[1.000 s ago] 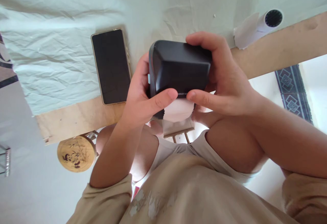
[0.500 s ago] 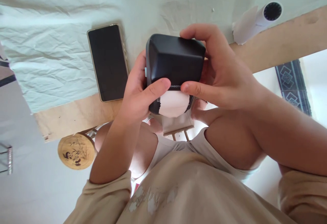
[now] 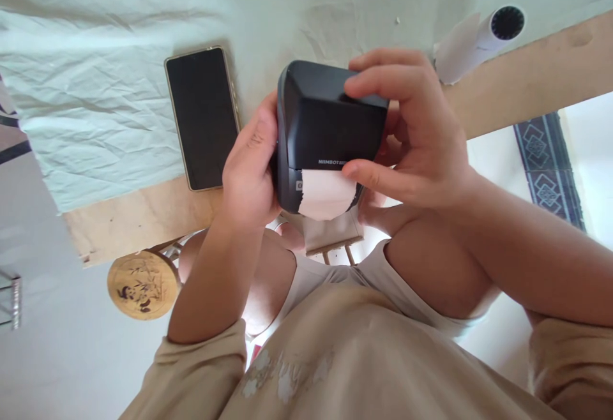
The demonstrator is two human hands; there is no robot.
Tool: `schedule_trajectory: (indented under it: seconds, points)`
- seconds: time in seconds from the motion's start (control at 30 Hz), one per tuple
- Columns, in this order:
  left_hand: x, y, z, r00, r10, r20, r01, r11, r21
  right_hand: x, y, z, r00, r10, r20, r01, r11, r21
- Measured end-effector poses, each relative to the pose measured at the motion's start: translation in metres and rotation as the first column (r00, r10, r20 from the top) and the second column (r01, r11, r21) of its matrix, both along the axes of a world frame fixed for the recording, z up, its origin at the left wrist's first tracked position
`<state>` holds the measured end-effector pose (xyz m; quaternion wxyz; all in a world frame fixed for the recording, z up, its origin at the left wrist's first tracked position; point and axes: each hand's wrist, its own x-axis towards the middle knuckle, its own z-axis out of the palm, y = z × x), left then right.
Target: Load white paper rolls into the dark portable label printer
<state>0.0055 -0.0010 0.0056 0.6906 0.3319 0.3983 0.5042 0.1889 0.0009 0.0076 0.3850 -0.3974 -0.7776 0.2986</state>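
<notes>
I hold a small black label printer [image 3: 325,120] in both hands above the table's near edge. A torn white paper strip [image 3: 324,194] sticks out of its slot, just under the printed brand name. My left hand [image 3: 249,165] grips the printer's left side. My right hand [image 3: 412,133] wraps the right side, with fingers over the top and the thumb against the front by the paper.
A dark phone [image 3: 202,117] lies face up on the pale cloth [image 3: 96,88] covering the wooden table [image 3: 143,219]. A white paper roll [image 3: 479,43] lies at the back right. Below the table stand a round bamboo stool [image 3: 138,285] and a patterned rug [image 3: 546,165].
My left thumb has come off the printer's front to its side. My right fingers have shifted over the top. More of the paper strip and the brand name now show.
</notes>
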Motion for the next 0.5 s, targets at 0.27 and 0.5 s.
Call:
schedule_trajectory:
  seconds: [0.27, 0.5]
  points:
    - [-0.0054, 0.0021, -0.0014, 0.999, 0.001, 0.052, -0.003, 0.999, 0.039, -0.0001, 0.0040, 0.0016, 0.996, 0.090, 0.005, -0.090, 0.993, 0.081]
    - [-0.0007, 0.0000, 0.0019, 0.984, -0.041, 0.171, 0.039, 0.999, 0.011, -0.0008, 0.0009, 0.0061, 0.988, -0.140, -0.064, 0.149, 0.973, 0.177]
